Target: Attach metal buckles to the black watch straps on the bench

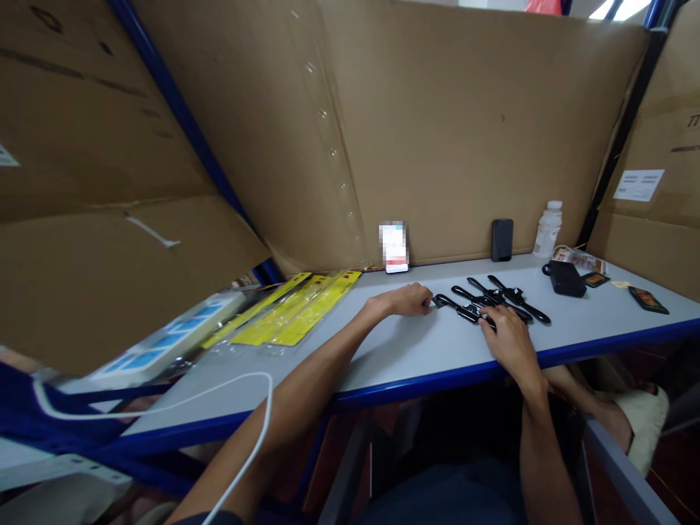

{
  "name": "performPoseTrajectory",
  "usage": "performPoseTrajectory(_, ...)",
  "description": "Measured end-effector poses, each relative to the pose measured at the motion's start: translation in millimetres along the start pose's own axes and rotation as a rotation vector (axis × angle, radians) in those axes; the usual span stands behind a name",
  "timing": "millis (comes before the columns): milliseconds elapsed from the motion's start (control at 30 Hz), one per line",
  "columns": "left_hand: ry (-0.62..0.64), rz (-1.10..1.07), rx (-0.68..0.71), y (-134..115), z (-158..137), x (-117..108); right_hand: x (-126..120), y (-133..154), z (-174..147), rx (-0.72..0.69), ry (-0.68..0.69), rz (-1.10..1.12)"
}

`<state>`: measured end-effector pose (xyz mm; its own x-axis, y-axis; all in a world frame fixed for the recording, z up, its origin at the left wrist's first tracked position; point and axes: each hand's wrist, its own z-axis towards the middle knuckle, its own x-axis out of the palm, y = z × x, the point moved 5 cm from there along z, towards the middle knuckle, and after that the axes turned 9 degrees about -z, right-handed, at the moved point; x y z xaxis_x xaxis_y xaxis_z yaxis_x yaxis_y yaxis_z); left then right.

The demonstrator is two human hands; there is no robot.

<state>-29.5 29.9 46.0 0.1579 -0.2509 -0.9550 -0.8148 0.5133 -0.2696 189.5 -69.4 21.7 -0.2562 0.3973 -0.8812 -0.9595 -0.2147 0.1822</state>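
Observation:
Several black spokeshaves (514, 294) lie close together on the grey table, their slim handles pointing slantwise. My right hand (506, 335) rests over the nearest spokeshave (467, 313), thumb and fingers closed around its right-hand end. To the left of that tool, my left hand (411, 300) is closed like a fist just above the tabletop. A small dark flat piece (439, 301) shows at its fingertips, beside the far handle end. Whether the left fingers grip this piece is hidden.
Yellow cards in clear plastic packaging (295, 313) lie left, beside a white power strip (169, 339). A lit phone (396, 248), a dark phone (502, 240) and a bottle (547, 230) stand along the cardboard wall (448, 131). A black case (566, 279) sits right. A white cable (267, 401) crosses my left arm.

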Motion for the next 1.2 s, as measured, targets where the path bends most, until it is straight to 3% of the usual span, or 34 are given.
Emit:
performPoseTrajectory(233,-0.058,0.012,-0.019,-5.1,-2.9,-0.1,0.8,-1.6,0.3,0.001,-0.001,0.005)
performPoseTrajectory(333,-0.122,-0.008,0.049,-15.1,-1.8,0.4,0.9,-1.4,0.4,-0.003,-0.004,-0.004)
performPoseTrajectory(467,-0.205,-0.171,0.161,-34.2,1.4,1.2,0.6,-1.2,0.8,0.003,-0.002,-0.011)
performPoseTrajectory(667,-0.213,-0.439,0.231,-55.5,9.2,11.5,1.3,-1.3,0.8,-0.002,0.001,-0.010)
performPoseTrajectory(900,-0.258,-0.430,0.258,-67.9,23.3,16.2,-0.8,0.9,0.2,-0.004,0.012,-0.026)
performPoseTrajectory(1200,-0.215,-0.361,0.260,-76.7,27.7,19.3,0.3,0.4,1.0,-0.007,0.014,0.018)
